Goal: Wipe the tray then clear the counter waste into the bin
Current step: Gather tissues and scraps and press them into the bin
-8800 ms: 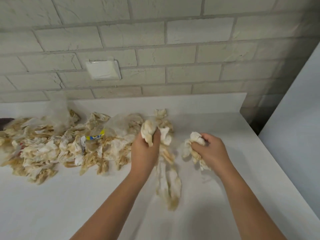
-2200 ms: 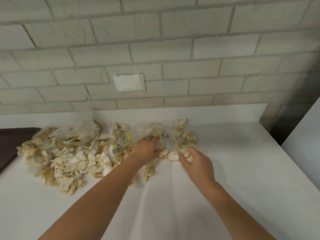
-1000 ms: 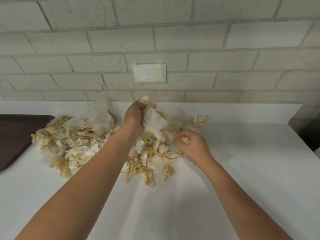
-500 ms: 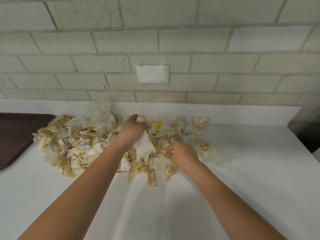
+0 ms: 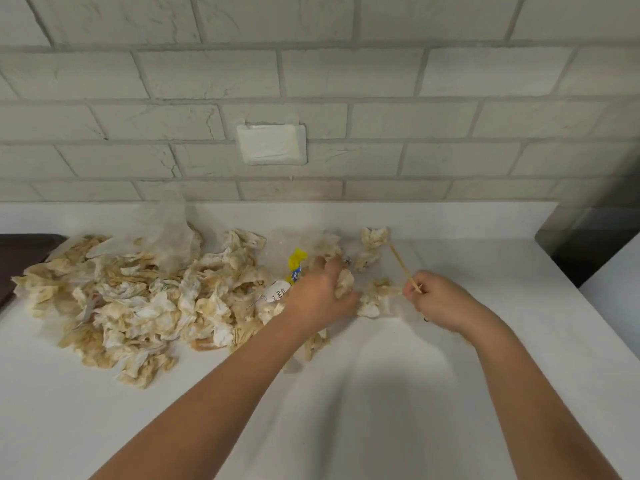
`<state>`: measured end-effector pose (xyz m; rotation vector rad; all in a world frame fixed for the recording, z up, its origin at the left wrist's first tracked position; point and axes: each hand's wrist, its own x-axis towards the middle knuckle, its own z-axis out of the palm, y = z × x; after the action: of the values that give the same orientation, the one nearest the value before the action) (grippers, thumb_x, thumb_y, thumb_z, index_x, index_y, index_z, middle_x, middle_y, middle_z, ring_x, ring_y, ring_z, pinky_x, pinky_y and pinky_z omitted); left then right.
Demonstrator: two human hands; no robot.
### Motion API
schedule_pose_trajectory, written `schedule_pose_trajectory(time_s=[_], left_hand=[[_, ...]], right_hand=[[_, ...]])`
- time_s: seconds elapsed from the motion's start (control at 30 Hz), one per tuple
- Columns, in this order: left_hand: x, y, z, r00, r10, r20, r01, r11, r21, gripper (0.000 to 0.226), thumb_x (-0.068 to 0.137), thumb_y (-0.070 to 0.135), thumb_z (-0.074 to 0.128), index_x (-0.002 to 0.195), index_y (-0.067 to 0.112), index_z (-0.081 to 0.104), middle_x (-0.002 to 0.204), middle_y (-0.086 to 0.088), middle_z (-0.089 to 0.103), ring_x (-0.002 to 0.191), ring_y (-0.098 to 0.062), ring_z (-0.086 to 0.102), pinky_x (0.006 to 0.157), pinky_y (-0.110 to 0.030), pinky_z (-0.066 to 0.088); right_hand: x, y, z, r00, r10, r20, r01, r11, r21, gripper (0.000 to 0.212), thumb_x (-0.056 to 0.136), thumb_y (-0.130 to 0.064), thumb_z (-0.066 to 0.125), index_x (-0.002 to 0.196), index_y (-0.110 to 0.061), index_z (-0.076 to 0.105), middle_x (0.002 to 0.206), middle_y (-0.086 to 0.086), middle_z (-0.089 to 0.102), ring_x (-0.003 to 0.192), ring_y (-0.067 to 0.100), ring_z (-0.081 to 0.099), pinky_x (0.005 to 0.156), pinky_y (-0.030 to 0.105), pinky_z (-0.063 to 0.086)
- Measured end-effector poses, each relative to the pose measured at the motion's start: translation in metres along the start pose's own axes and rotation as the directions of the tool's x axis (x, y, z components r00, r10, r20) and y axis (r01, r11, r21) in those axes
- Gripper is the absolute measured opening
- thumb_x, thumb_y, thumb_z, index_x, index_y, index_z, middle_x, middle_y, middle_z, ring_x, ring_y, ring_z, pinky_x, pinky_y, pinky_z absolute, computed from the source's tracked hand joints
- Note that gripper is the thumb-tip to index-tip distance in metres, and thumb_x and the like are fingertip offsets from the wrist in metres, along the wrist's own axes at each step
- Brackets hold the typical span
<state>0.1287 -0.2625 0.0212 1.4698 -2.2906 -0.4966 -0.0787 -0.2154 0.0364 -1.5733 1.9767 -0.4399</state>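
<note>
Fingers (image 5: 330, 268) of the left hand (image 5: 318, 296) curled round a crumpled, brown-stained paper wad (image 5: 345, 283) at the right end of the waste. Fingers (image 5: 415, 284) of the right hand (image 5: 446, 303) pinched on the lower end of a thin wooden stick (image 5: 403, 266), which slants up and to the left above the surface.

Brick wall (image 5: 346, 74): pale, rough-faced blocks with grey mortar lines, running across the back.

Counter (image 5: 381, 393): white, smooth and matt, with a low upstand against the wall.

Heap of paper napkins (image 5: 138, 296): soft, creased and torn, white blotched with tan and yellow, spread across the left and middle of the counter, reaching the left hand.

Tray (image 5: 20, 251): dark brown, flat with a rounded corner, at the far left edge, its corner partly overlapped by the heap.

Plastic film (image 5: 169, 230): clear and wrinkled, standing up at the back of the heap.

Cover plate (image 5: 271, 144): white, rectangular, set in the wall above the waste.

Wrapper (image 5: 296, 259): yellow with blue print, twisted, just left of the left hand.

Loose scraps (image 5: 374, 237): small stained paper pieces near the upstand, beside the stick's tip
</note>
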Motion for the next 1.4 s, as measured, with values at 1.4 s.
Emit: schedule_pose_trajectory(time_s=[1.4], left_hand=[[-0.017, -0.062, 0.011, 0.916, 0.347, -0.2, -0.327, 0.937, 0.127, 0.042, 0.069, 0.012, 0.038, 0.103, 0.019, 0.061, 0.095, -0.005, 0.067, 0.08, -0.025, 0.065, 0.067, -0.029, 0.052]], right_hand=[[0.097, -0.102, 0.019, 0.799, -0.535, 0.273, 0.595, 0.77, -0.233, 0.014, 0.085, -0.035, 0.067, 0.078, -0.026, 0.059, 0.08, -0.005, 0.06, 0.077, 0.014, 0.055, 0.069, 0.031, 0.041]])
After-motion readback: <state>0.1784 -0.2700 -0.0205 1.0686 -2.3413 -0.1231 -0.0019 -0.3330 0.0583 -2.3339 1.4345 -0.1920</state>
